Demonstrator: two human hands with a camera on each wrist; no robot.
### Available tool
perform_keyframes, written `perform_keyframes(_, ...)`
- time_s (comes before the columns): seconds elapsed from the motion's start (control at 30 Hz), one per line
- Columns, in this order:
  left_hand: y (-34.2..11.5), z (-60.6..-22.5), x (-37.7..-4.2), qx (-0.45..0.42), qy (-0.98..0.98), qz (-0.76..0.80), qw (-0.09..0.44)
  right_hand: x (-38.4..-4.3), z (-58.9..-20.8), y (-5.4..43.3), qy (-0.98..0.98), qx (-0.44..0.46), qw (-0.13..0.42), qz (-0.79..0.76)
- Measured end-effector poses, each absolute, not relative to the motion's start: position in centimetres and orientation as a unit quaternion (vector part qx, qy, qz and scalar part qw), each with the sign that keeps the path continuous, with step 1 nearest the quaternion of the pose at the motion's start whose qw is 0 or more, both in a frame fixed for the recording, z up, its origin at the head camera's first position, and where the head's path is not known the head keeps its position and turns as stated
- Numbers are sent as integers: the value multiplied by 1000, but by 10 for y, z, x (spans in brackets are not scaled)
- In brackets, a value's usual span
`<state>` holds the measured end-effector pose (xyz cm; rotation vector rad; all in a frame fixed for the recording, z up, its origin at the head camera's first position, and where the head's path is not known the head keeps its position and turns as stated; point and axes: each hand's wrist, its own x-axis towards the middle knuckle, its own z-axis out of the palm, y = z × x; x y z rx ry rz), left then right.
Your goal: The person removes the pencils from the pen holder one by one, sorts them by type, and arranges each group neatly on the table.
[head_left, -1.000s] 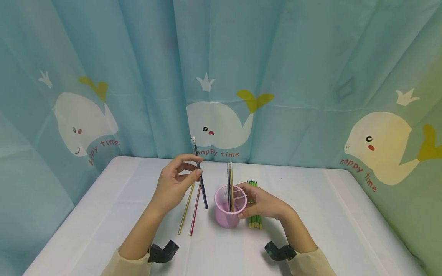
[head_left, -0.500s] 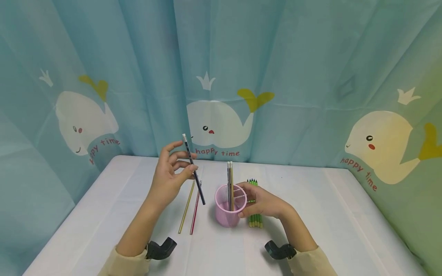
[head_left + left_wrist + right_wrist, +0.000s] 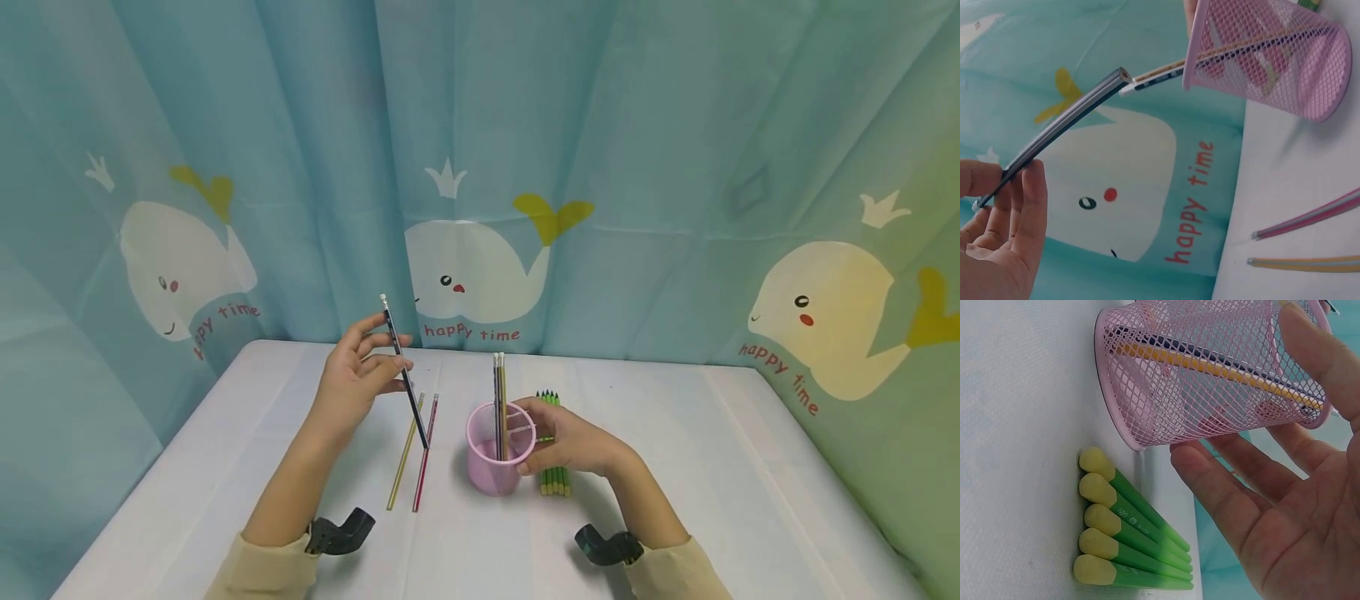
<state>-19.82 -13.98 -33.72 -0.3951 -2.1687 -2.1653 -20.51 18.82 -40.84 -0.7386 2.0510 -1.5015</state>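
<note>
My left hand (image 3: 348,383) pinches a dark pencil (image 3: 406,379) above the table, its white eraser end up and its other end slanting down to the right. In the left wrist view, this pencil (image 3: 1066,128) has silvery sides. The pink mesh pencil cup (image 3: 491,477) stands upright in the middle, held by my right hand (image 3: 573,439) with the thumb on the near side and fingers around the far side. Inside it lean a dark pencil (image 3: 1172,345) and a yellow pencil (image 3: 1210,367), close together.
On the white table (image 3: 712,467), a yellow pencil (image 3: 402,467) and a red pencil (image 3: 422,483) lie left of the cup. A row of several green pencils (image 3: 1141,519) with yellow ends lies beside my right hand. Behind hangs a blue whale-print curtain (image 3: 660,167).
My left hand has moved left with the dark pencil, away from the cup, and the pencil tilts more. My right hand and the cup stay where they were.
</note>
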Motion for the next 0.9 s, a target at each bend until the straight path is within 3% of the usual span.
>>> perform_keyframes(0.9, -163, -363, -219, -109, -760, -639, -50, -205, -408, 187, 752, -271, 239, -551)
